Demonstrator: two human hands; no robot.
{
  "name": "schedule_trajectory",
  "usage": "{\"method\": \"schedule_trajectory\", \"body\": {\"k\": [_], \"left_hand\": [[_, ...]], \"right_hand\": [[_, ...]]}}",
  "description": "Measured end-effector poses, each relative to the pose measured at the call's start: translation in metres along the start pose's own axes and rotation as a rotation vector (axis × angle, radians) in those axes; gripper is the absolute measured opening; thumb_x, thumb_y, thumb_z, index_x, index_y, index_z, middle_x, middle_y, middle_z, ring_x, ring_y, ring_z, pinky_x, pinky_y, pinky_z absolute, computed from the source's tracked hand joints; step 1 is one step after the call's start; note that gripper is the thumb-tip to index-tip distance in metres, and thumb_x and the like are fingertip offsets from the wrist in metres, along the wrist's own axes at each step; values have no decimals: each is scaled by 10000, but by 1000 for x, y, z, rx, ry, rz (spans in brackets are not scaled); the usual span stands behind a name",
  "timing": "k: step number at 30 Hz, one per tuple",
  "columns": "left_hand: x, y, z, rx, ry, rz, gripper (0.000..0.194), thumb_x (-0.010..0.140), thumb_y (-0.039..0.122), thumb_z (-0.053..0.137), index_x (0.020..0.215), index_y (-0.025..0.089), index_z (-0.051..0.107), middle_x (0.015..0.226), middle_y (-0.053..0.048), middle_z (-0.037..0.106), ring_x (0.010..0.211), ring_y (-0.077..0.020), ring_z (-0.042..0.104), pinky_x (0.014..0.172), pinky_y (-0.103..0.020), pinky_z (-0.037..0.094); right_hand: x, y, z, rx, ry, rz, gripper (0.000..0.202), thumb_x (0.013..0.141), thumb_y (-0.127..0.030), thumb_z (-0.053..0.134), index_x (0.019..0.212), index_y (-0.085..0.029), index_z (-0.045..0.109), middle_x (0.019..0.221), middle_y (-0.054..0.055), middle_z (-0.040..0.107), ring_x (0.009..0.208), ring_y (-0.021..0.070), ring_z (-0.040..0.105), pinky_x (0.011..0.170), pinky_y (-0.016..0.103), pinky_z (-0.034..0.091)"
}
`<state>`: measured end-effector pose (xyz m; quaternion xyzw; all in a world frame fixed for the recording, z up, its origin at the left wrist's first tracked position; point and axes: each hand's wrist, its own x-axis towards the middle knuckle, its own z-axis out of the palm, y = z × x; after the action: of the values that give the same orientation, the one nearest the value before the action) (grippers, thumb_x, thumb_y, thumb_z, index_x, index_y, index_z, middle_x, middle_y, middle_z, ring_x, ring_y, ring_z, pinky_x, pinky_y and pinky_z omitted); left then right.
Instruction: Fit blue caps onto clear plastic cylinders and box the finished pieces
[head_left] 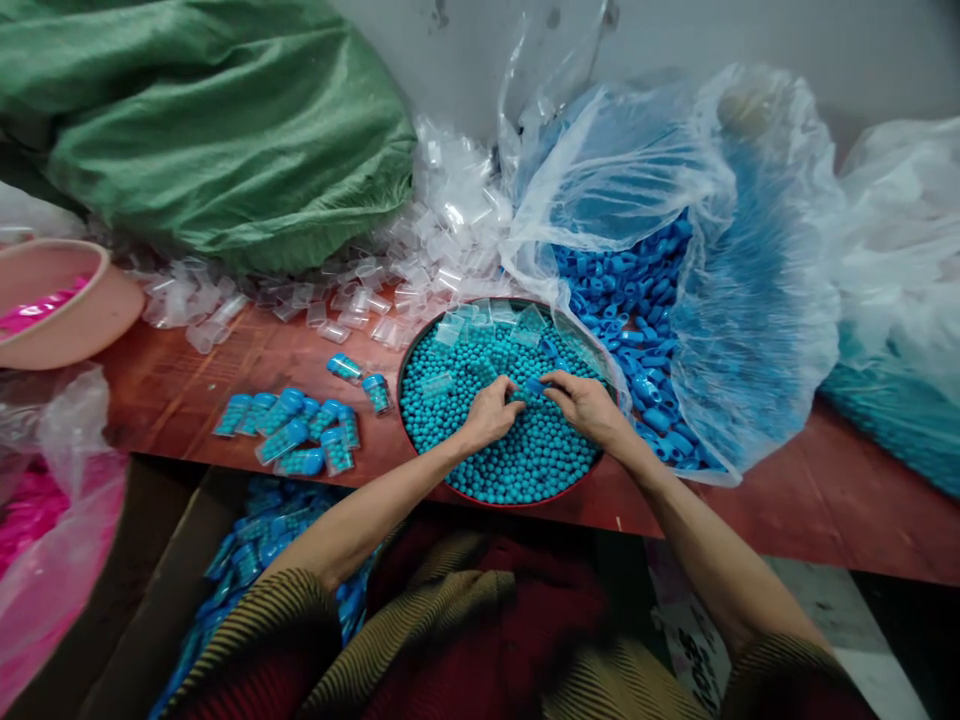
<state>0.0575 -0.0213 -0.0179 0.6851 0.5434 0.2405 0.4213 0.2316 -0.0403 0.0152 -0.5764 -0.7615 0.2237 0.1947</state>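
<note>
Over a round red-rimmed tray (406,425) full of turquoise beads (517,460), both hands come close together. My right hand (589,405) pinches a small blue cap (534,386) between thumb and fingertips. My left hand (491,412) is closed, its thumb and fingers curled together just left of the cap; what they hold is too small and blurred to make out. Several clear plastic tubes (451,329) lie on the beads at the tray's far side. Left of the tray, capped bottles of beads (283,438) lie in a group, with two more (376,393) nearer the rim.
Loose clear tubes (360,300) are heaped behind the tray, beside a green sack (225,140). At right, a plastic bag (757,300) spills blue caps (637,290). A pink bowl (112,300) stands far left. Below the table edge, a box (169,570) holds more filled bottles.
</note>
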Motion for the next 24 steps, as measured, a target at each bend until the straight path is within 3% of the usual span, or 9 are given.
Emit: {"method": "schedule_trajectory", "body": {"k": [5, 8, 11, 14, 16, 20, 24], "left_hand": [[-8, 1, -6, -252, -14, 86, 95, 777, 186, 525, 857, 167, 477, 754, 31, 516, 696, -98, 485, 680, -226, 422], [-14, 6, -12, -393, -20, 55, 256, 789, 200, 506, 1037, 153, 462, 808, 14, 535, 668, -89, 490, 628, -215, 434], [-17, 13, -17, -433, -62, -1, 440, 784, 222, 509, 1207, 166, 402, 841, 6, 527, 593, -76, 470, 523, -198, 434], [-18, 15, -19, -448, -116, -27, 475, 779, 242, 502, 1240, 186, 399, 818, 12, 507, 549, -73, 449, 441, -182, 412], [-19, 13, -19, -444, -120, -13, 465, 778, 242, 497, 1233, 182, 419, 810, 9, 516, 546, -77, 445, 428, -181, 402], [-23, 6, -18, -405, -75, 32, 410, 790, 254, 506, 1190, 170, 481, 912, -26, 588, 668, -102, 521, 568, -206, 457], [-26, 5, -21, -423, -60, 67, 450, 758, 210, 549, 1201, 161, 488, 1026, -44, 612, 840, -135, 562, 722, -230, 471]], "right_hand": [[4, -9, 14, 354, 142, 36, 220, 821, -291, 538, 930, -195, 703, 820, 21, 714, 754, 169, 634, 740, 286, 466], [2, -10, 20, 467, 195, 66, 202, 781, -306, 572, 860, -196, 722, 811, 17, 714, 740, 163, 624, 724, 284, 466], [-2, -11, 22, 563, 249, 126, 226, 771, -339, 579, 855, -191, 727, 677, -3, 670, 617, 140, 573, 609, 262, 448], [-4, -17, 22, 606, 299, 159, 247, 765, -362, 585, 863, -184, 726, 587, -21, 609, 538, 121, 510, 542, 249, 414], [-4, -22, 21, 594, 284, 137, 236, 767, -359, 588, 855, -188, 724, 631, -13, 633, 565, 122, 523, 568, 251, 422], [-2, -28, 19, 541, 211, 90, 203, 778, -341, 579, 824, -198, 715, 744, 4, 684, 671, 137, 580, 656, 260, 449], [-1, -28, 19, 580, 171, 128, 242, 768, -392, 579, 781, -183, 702, 597, -15, 619, 551, 121, 527, 550, 243, 423]]}}
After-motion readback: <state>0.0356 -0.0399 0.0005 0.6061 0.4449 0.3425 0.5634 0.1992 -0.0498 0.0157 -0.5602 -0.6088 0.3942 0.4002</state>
